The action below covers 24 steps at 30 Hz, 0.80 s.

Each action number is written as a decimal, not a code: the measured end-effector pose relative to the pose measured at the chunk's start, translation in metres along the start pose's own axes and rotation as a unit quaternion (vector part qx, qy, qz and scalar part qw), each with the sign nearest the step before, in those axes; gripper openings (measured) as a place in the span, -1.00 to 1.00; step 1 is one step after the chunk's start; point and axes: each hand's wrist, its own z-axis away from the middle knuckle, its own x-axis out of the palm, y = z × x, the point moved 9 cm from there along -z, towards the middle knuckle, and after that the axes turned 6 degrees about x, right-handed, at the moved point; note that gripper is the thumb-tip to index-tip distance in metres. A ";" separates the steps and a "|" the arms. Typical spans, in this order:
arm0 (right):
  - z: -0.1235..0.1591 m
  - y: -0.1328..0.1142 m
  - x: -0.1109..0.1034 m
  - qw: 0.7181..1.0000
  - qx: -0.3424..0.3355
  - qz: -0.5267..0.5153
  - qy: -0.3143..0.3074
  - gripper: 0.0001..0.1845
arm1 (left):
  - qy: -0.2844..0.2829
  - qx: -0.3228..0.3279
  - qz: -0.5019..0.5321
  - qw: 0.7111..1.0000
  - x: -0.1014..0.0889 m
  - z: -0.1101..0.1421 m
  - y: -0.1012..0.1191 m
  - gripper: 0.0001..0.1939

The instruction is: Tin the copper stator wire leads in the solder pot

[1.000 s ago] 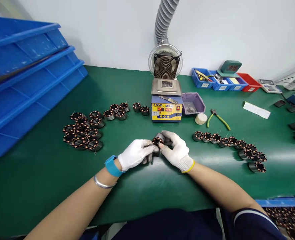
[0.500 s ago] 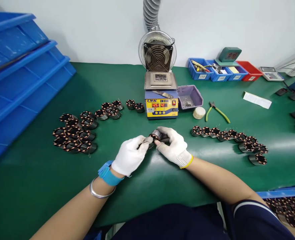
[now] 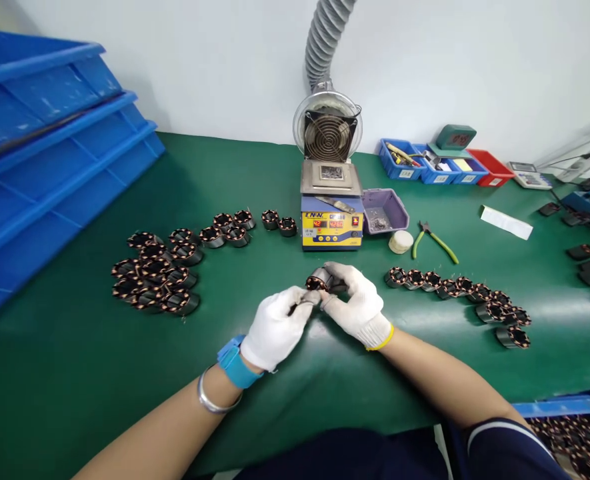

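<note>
A wound motor stator [image 3: 319, 280], a dark steel ring with copper windings, is held just above the green bench in front of the solder pot. My right hand [image 3: 355, 301], in a white glove, grips it from the right side. Gloved as well, my left hand [image 3: 281, 327] is closed at the stator's lower left edge, thumb and fingertips pinching there. Any thin wire between those fingertips is too small to make out. Behind the stator stands the solder pot [image 3: 331, 223] with a yellow display panel.
Groups of stators stand at left [image 3: 155, 273] and right [image 3: 457, 288]. Near the pot are a purple tray [image 3: 399, 223], a round white pad [image 3: 401, 242] and green-handled cutters [image 3: 442, 245]. Stacked blue crates [image 3: 59, 153] rise at left; small bins [image 3: 403, 170] line the wall.
The view has shifted, so the bench items sit lower in the picture. Both hands stay on the stator, which has tilted slightly and shows more of its wound end.
</note>
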 end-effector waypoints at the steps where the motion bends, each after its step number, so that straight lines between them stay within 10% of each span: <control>1: -0.003 -0.001 -0.003 1.000 -0.008 0.014 0.006 -0.52 | 0.007 0.036 -0.002 0.999 -0.003 0.002 0.006 -0.86; 6: -0.071 -0.041 -0.036 0.982 -0.101 0.157 0.043 -0.56 | 0.044 0.101 0.037 0.993 -0.011 0.007 0.008 -0.87; 14: -0.234 -0.104 -0.040 0.830 -0.128 0.542 0.023 -0.48 | -0.069 -0.051 0.065 0.994 0.026 -0.012 -0.036 -0.81; 24: -0.250 -0.083 0.000 0.753 -0.147 0.640 -0.039 -0.62 | -0.086 -0.054 0.048 0.994 0.026 -0.011 -0.037 -0.80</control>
